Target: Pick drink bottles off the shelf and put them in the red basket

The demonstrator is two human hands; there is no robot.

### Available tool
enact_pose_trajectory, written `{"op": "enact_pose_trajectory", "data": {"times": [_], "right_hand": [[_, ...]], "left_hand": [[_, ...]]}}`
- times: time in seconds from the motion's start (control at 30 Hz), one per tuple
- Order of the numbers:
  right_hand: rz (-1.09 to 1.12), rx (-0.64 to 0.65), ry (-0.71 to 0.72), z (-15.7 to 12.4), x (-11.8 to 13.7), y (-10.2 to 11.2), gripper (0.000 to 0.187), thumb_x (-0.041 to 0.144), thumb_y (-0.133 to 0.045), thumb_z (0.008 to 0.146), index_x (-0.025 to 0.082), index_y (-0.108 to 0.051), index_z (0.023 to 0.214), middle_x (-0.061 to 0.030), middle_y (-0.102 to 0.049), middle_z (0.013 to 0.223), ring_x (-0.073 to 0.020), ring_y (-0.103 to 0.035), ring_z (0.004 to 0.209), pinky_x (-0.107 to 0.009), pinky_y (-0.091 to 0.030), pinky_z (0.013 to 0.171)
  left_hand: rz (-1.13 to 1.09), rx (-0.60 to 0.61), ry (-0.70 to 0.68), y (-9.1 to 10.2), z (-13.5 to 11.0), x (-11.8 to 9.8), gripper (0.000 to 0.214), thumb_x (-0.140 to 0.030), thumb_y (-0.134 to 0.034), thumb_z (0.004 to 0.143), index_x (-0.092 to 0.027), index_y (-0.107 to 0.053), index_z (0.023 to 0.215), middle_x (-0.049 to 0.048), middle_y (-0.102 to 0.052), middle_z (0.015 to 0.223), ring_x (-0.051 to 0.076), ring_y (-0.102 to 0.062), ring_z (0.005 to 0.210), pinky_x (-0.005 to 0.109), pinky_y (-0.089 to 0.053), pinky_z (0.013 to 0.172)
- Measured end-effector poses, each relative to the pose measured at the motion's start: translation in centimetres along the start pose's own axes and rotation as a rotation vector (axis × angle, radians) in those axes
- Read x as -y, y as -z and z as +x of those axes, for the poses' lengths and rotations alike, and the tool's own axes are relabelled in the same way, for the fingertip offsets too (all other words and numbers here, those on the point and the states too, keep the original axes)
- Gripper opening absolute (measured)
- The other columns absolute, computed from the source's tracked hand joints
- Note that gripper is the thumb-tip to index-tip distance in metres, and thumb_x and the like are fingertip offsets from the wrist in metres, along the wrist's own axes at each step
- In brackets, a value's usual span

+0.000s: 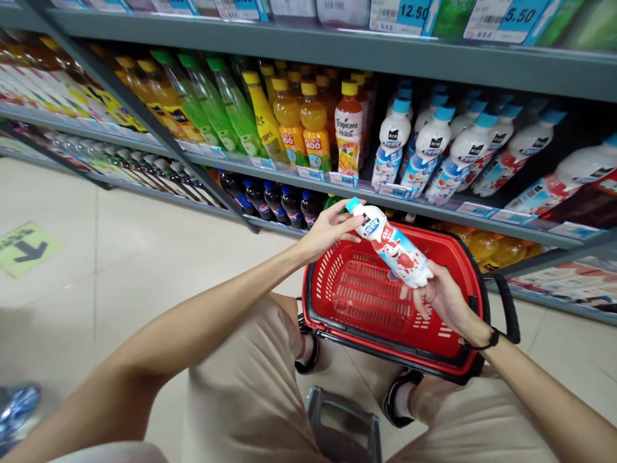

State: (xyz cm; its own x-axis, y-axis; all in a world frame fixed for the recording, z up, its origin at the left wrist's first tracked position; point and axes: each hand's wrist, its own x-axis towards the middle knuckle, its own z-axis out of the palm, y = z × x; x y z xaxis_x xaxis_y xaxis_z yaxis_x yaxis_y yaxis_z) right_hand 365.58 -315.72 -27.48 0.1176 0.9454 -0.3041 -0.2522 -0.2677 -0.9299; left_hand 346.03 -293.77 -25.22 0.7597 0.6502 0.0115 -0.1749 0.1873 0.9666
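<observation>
A white plastic bottle with a bright blue cap and a blue-and-red strawberry label [398, 251] is held at a slant above a red plastic shopping basket with slotted floor and black trim [364, 292]. The cap end points to the upper left, the base to the lower right; the cap is on and the printed face is turned upward.

The left hand [335, 225] grips the bottle at its capped end, thumb and fingers closed about the neck area. The right hand [443, 292] holds the base, fingers loosely curled beneath it. A thin black band [486, 341] encircles the right wrist. The basket's black handle [508, 308] projects at its right side.

Beyond the basket, a grey shelf rail [419, 206] carries white bottles with blue caps [431, 145]. To their left stand an orange-red Tropicana bottle with a yellow cap [348, 132], two orange Qoo bottles with yellow caps [315, 128], a slim yellow bottle [270, 132] and clear green bottles with green caps [231, 103]. Dark Pepsi bottles with blue caps [277, 199] occupy the level below.

A grey stool [371, 424] is between the person's legs, clad in beige shorts [241, 386]. On the pale tiled floor [135, 257], at left, is a yellow-green sticker bearing a dark arrow [31, 247].
</observation>
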Motion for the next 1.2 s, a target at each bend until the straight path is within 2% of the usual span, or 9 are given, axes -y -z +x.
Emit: {"op": "enact_pose_trajectory", "data": {"times": [0.2,0.43,0.57,0.67,0.8,0.87,0.97,1.07,1.2], "right_hand": [[0.041,0.01,-0.05,0.1,0.1,0.2,0.066,0.081,-0.039,0.093,0.021,-0.067,0.096,-0.0088,-0.077,0.068,-0.0168,-0.053,0.034,-0.029,-0.034,0.039],[0.066,0.056,-0.155,0.2,-0.7,0.2,0.07,0.083,-0.037,0.093,0.02,-0.068,0.089,-0.0091,-0.074,0.063,-0.0173,-0.055,0.036,-0.027,-0.03,0.038],[0.213,-0.074,-0.076,0.5,-1.2,-1.1,0.054,0.074,-0.056,0.093,0.021,-0.068,0.095,-0.0036,-0.071,0.074,-0.0142,-0.053,0.05,-0.025,-0.038,0.043],[0.114,-0.138,0.021,0.7,-1.5,-1.6,0.043,0.059,-0.081,0.083,0.02,-0.066,0.094,0.0,-0.066,0.08,-0.0122,-0.052,0.059,-0.023,-0.04,0.045],[-0.058,-0.218,0.105,1.0,-2.1,-1.1,0.062,0.051,-0.092,0.073,0.02,-0.059,0.116,0.0022,-0.069,0.085,-0.0086,-0.051,0.05,-0.024,-0.043,0.045],[-0.097,-0.202,0.109,0.9,-2.1,-0.7,0.065,0.054,-0.091,0.075,0.02,-0.056,0.118,0.0036,-0.069,0.076,-0.0094,-0.052,0.047,-0.024,-0.044,0.045],[-0.157,-0.121,0.116,0.6,-1.6,-0.5,0.053,0.061,-0.081,0.084,0.018,-0.059,0.107,0.0032,-0.066,0.064,-0.0114,-0.055,0.048,-0.024,-0.044,0.045],[-0.179,-0.082,0.14,0.2,-0.9,-0.7,0.049,0.065,-0.072,0.091,0.018,-0.06,0.099,-0.001,-0.07,0.07,-0.0129,-0.061,0.051,-0.025,-0.047,0.047],[-0.224,-0.085,0.116,0.2,-0.6,-0.1,0.058,0.074,-0.051,0.098,0.017,-0.062,0.092,-0.0047,-0.072,0.069,-0.0143,-0.062,0.046,-0.026,-0.044,0.045]], "left_hand": [[0.01,0.033,-0.007,-0.2,-0.2,-0.2,0.055,-0.046,-0.089,0.078,-0.02,-0.07,0.123,0.0089,-0.075,0.117,0.018,-0.074,0.093,0.023,-0.062,0.068],[0.041,-0.059,-0.014,-0.5,-0.2,0.2,0.054,-0.051,-0.091,0.075,-0.016,-0.074,0.112,0.01,-0.077,0.115,0.018,-0.074,0.097,0.024,-0.063,0.074],[0.049,-0.124,0.012,-1.0,-0.2,0.3,0.056,-0.055,-0.091,0.073,-0.015,-0.073,0.107,0.0111,-0.078,0.113,0.02,-0.074,0.096,0.025,-0.064,0.07],[0.047,-0.154,0.017,-1.4,-0.3,0.2,0.057,-0.054,-0.093,0.07,-0.014,-0.072,0.104,0.0097,-0.078,0.107,0.019,-0.074,0.092,0.024,-0.064,0.068],[0.104,-0.17,0.037,-1.5,-0.5,0.1,0.055,-0.054,-0.092,0.071,-0.013,-0.07,0.1,0.0087,-0.077,0.102,0.019,-0.074,0.09,0.027,-0.065,0.068],[0.135,-0.19,0.045,-1.4,-0.5,0.0,0.054,-0.057,-0.088,0.074,-0.013,-0.07,0.099,0.0078,-0.076,0.099,0.018,-0.073,0.087,0.027,-0.066,0.066],[0.173,-0.189,0.042,-1.1,-0.4,-0.1,0.057,-0.064,-0.085,0.074,-0.013,-0.068,0.092,0.0042,-0.072,0.087,0.016,-0.071,0.078,0.027,-0.066,0.061],[0.213,-0.165,0.039,-0.8,-0.4,-0.1,0.061,-0.071,-0.084,0.07,-0.015,-0.064,0.084,0.0006,-0.067,0.076,0.016,-0.07,0.068,0.029,-0.066,0.055],[0.36,-0.11,0.071,-0.4,-0.3,0.1,0.063,-0.077,-0.077,0.073,-0.019,-0.055,0.077,-0.002,-0.063,0.057,0.017,-0.066,0.047,0.027,-0.058,0.041]]}}
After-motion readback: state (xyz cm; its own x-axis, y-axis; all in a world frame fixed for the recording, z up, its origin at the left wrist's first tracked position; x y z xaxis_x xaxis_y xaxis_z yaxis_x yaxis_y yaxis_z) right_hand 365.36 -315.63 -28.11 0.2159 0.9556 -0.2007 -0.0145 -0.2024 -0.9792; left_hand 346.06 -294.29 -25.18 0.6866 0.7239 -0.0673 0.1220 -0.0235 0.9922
